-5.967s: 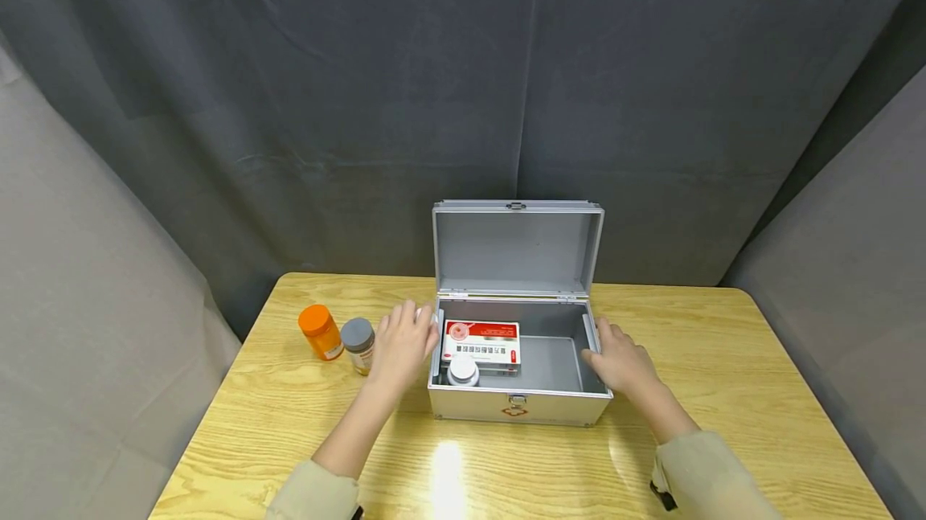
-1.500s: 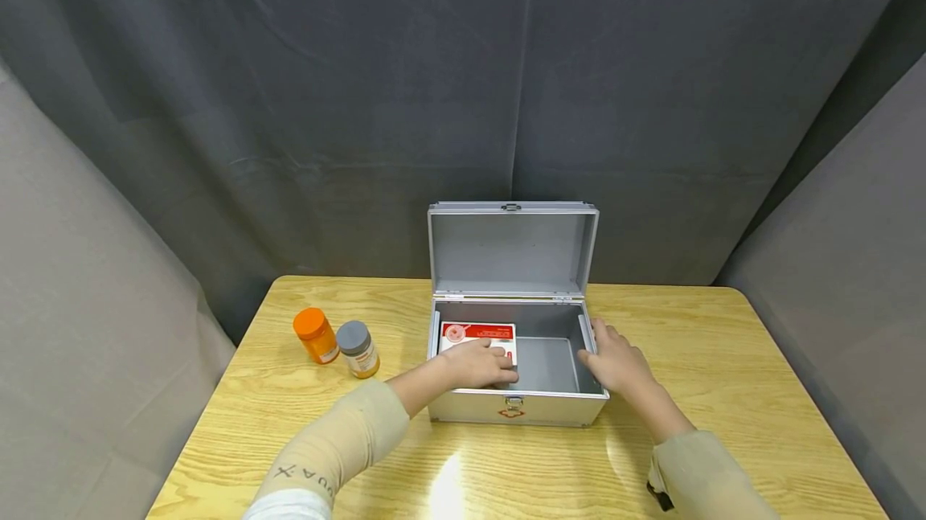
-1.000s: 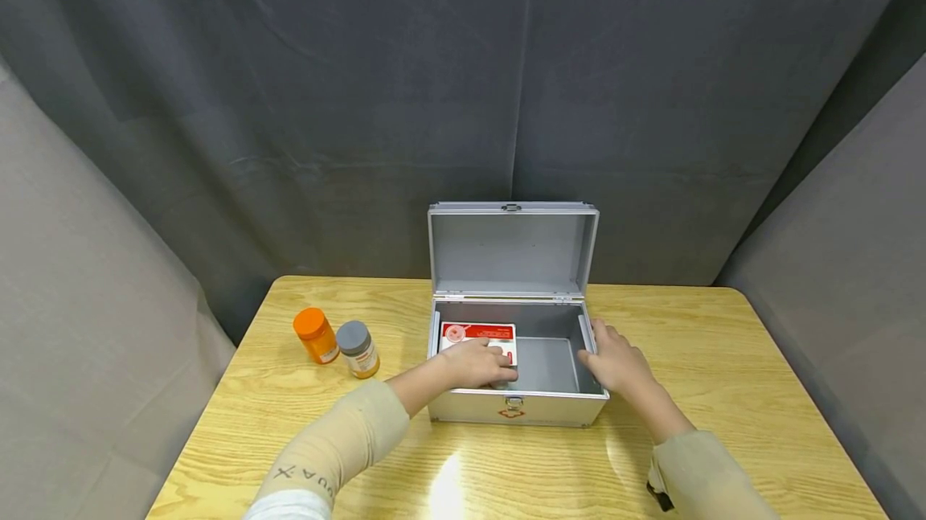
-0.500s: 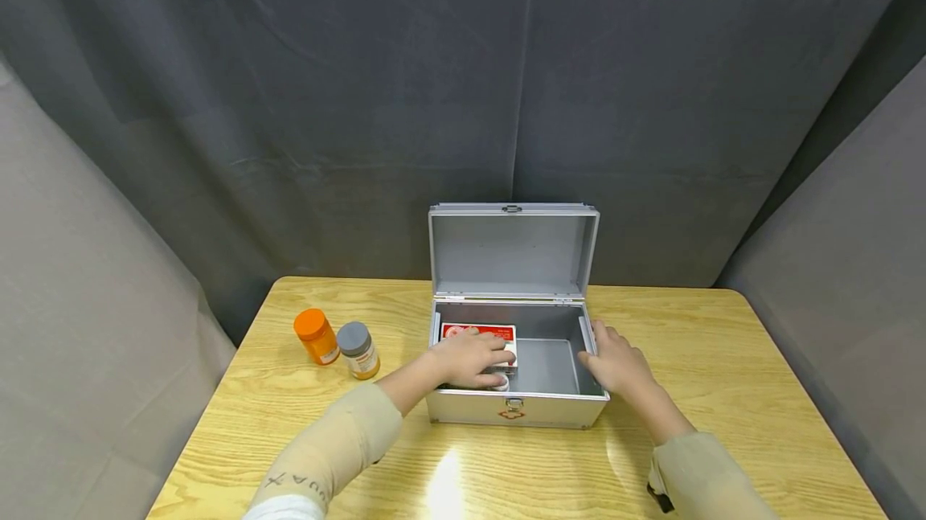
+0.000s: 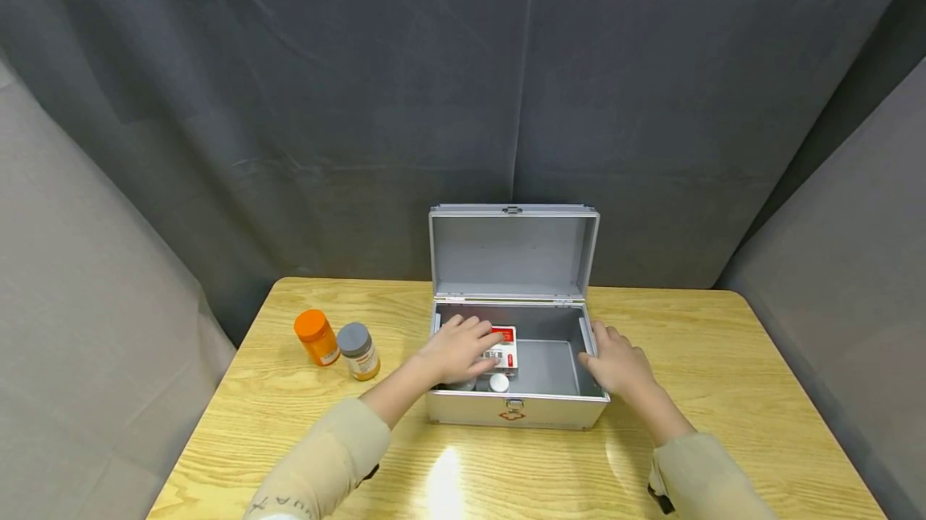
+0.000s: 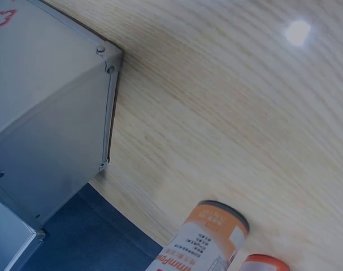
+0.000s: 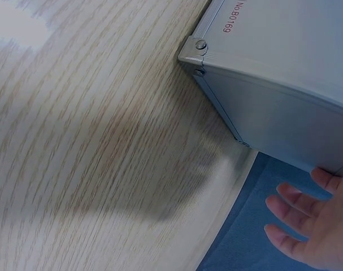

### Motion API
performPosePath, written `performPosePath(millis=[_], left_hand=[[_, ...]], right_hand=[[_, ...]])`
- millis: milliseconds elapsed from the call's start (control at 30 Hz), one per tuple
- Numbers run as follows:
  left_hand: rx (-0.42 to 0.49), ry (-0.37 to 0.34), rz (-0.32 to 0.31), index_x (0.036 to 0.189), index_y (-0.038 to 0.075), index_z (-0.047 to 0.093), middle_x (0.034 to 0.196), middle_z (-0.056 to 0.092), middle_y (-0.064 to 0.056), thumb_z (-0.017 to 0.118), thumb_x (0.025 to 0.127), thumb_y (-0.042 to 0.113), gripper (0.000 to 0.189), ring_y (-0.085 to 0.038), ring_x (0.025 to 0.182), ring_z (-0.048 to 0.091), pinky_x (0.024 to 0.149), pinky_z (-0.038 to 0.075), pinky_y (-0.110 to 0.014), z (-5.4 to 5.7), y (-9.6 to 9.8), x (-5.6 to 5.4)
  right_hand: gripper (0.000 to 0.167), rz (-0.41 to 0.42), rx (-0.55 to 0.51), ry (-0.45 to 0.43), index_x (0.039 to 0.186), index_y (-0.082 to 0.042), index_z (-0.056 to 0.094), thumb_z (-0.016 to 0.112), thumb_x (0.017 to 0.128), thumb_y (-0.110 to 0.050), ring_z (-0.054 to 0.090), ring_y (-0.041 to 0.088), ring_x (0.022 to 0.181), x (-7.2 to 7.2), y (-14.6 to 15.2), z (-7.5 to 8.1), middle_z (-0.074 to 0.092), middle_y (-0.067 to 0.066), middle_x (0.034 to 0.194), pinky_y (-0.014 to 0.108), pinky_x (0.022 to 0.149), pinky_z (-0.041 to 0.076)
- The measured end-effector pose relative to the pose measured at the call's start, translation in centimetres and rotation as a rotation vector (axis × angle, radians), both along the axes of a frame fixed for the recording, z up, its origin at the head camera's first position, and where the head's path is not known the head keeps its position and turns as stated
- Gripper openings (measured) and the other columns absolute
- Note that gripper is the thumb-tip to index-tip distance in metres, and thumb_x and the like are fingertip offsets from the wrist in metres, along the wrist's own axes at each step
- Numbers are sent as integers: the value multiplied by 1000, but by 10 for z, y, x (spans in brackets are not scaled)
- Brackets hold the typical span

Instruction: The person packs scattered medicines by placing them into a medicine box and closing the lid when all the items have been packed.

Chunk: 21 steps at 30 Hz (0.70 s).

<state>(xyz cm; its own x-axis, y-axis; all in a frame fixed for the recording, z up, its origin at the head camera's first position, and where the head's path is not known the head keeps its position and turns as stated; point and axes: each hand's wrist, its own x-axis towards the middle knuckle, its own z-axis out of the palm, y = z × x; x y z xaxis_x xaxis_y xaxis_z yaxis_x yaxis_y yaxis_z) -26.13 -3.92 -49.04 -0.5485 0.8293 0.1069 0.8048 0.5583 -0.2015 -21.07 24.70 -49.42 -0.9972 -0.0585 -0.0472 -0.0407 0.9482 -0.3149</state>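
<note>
A silver first-aid case (image 5: 473, 409) with its lid (image 5: 514, 255) raised stands on the wooden table. Inside, on the left, lies a red-and-white medicine carton (image 5: 509, 350), partly covered by my left hand (image 5: 459, 350). That hand hovers over the case, fingers loosely spread, nothing held. Just in front of the carton is a white-capped bottle (image 5: 498, 382); another whitish bottle top (image 5: 463, 384) shows under the hand. My right hand (image 5: 622, 361) holds the right wall, thumb over the rim and fingers outside. In the right wrist view its fingers (image 7: 287, 209) mostly stand off the case side.
Left of the case stand an orange bottle (image 5: 316, 336) and a grey-capped bottle (image 5: 358, 351), close together. Both also show in the left wrist view, the grey-capped bottle (image 6: 199, 240) lying nearer the case. A dark curtain (image 5: 362, 142) hangs behind the table (image 5: 694, 343).
Over the last second my left hand has lifted and drawn back left, letting go of a white-capped bottle now seen at the front of the case. The right hand has stayed put.
</note>
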Motion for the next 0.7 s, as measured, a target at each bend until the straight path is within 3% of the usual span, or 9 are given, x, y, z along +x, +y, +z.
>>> performPosePath(millis=[200,500,700], left_hand=[[89,58,55,124,23,51,106,50,5,36,93,48,43,-14,96,46,84,36,-32,2,-5,6],[255,28,164,122,19,54,107,53,1,39,93,43,40,-18,99,47,89,37,-37,9,-15,14],[366,63,231,119,17,55,108,54,-1,45,90,41,39,-20,101,50,91,37,-41,9,-26,18]], right_hand=[[67,-9,24,12,137,3,27,49,86,-35,41,50,114,0,0,-1,42,31,127,66,84,33],[66,-16,39,22,137,0,30,48,86,-38,38,50,115,2,0,-1,40,31,127,67,87,29],[66,-18,48,38,137,0,31,48,87,-38,36,52,115,2,1,0,40,31,128,68,89,26]])
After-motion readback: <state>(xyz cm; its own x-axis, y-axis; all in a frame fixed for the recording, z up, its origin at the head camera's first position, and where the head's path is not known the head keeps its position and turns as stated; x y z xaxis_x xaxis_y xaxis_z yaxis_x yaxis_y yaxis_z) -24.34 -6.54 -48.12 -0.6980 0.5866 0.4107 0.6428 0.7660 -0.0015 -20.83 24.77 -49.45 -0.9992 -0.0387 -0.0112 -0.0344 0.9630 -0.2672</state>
